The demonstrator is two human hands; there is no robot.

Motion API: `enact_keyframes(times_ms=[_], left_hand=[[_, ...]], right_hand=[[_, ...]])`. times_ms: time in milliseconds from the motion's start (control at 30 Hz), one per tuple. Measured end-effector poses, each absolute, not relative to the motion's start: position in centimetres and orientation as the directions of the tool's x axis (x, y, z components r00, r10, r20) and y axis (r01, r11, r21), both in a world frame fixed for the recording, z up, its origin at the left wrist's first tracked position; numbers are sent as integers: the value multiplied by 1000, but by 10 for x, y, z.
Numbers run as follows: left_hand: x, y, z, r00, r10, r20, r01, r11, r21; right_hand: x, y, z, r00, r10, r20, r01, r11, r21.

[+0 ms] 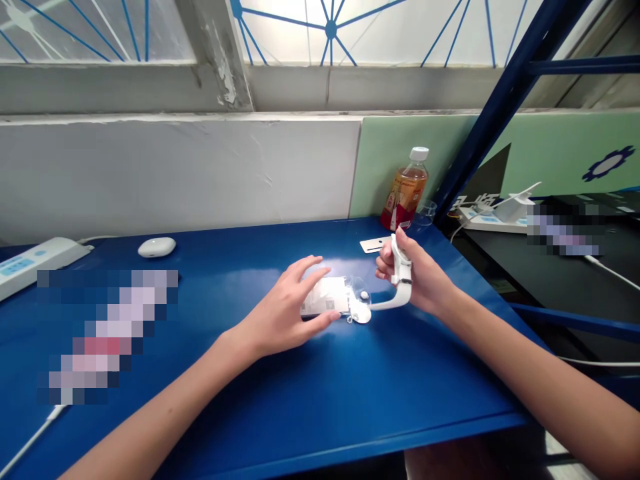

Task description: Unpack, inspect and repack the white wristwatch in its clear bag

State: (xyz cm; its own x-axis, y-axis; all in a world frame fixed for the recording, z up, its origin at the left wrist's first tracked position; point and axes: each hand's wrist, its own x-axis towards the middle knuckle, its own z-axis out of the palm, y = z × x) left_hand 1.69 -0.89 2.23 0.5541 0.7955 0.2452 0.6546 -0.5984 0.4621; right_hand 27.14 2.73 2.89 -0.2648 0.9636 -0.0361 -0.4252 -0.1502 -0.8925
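My left hand (pixel 285 303) is spread over a small white packet (pixel 325 295) with printed codes, its fingers apart along the packet's left side. Whether it touches the packet I cannot tell. My right hand (pixel 417 273) is closed round the upright end of a white curved-neck tool (pixel 403 290), thumb on top. The tool's neck bends down and left to a round white disc end at the packet's right edge. Clear plastic shows around that end. Behind my right hand lies a white card (pixel 374 245) with a dark stripe.
A drink bottle (pixel 405 190) stands at the back right. A white earbud case (pixel 157 247), a power strip (pixel 43 263) and a blurred-out thing (pixel 107 333) with a white cable lie left on the blue table (pixel 350 400). A blue metal frame (pixel 500 93) rises at the right.
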Motion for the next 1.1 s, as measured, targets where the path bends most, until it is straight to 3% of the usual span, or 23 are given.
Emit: enact_keyframes(times_ms=[167, 267, 333, 433, 533, 633, 700, 800, 1100], left_hand=[[46, -13, 41, 586, 729, 354, 361, -626, 691], [65, -12, 43, 440, 813, 382, 223, -511, 830], [74, -11, 41, 313, 889, 335, 125, -389, 913], [80, -9, 35, 295, 939, 176, -74, -162, 984], [78, -10, 29, 397, 917, 34, -248, 72, 966], [73, -12, 25, 469, 881, -60, -340, 243, 909], [69, -12, 26, 469, 879, -91, -386, 297, 874], [67, -12, 27, 456, 882, -116, -417, 327, 848], [72, -18, 22, 595, 772, -223, -406, 528, 745]], right_hand=[[250, 33, 44, -275, 959, -67, -472, -195, -860], [231, 44, 53, -269, 960, -76, -419, -188, -888], [218, 54, 58, -248, 968, -30, -400, -130, -907], [201, 67, 61, -218, 974, 62, -407, -33, -913], [193, 74, 56, -241, 968, 66, -441, -49, -896], [193, 71, 50, -423, 905, 57, -529, -196, -825], [197, 66, 47, -618, 782, 77, -568, -377, -731], [203, 60, 43, -715, 692, 105, -574, -493, -654], [200, 59, 27, -768, 640, -16, -436, -541, -719]])
